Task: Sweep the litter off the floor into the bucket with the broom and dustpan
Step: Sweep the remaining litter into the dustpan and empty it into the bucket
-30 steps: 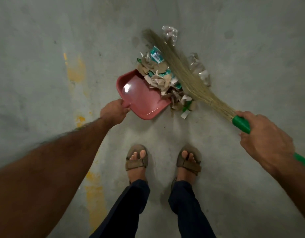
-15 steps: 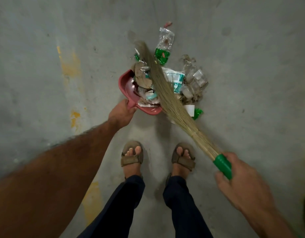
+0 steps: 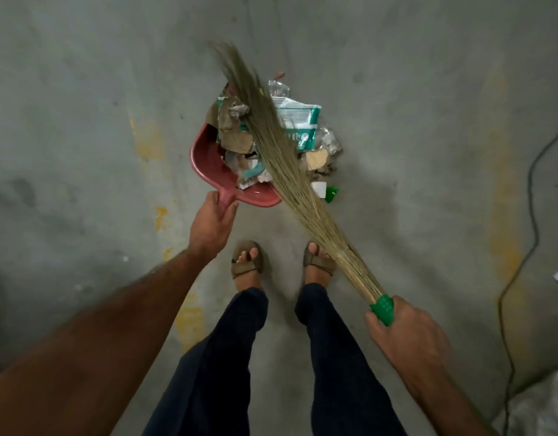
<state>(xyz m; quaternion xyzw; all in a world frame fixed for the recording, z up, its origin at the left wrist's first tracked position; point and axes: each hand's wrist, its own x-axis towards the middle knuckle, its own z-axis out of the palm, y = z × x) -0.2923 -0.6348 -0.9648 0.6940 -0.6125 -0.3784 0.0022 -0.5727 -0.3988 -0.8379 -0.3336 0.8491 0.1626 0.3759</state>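
down on the grey concrete floor (image 3: 82, 105), the red dustpan (image 3: 208, 165) holds torn cardboard and teal-printed wrappers, its handle gripped by the left hand (image 3: 213, 226). the right hand (image 3: 406, 335) grips the green handle (image 3: 383, 309) of the grass broom (image 3: 280, 152), whose bristles lie across the litter (image 3: 299, 127); some scraps seem just outside the pan's right edge. a black cable (image 3: 523, 247) runs at right.

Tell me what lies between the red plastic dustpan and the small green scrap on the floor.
In the head view, the straw broom's bristles cross between the red plastic dustpan and the green scrap, with a white paper bit beside the scrap.
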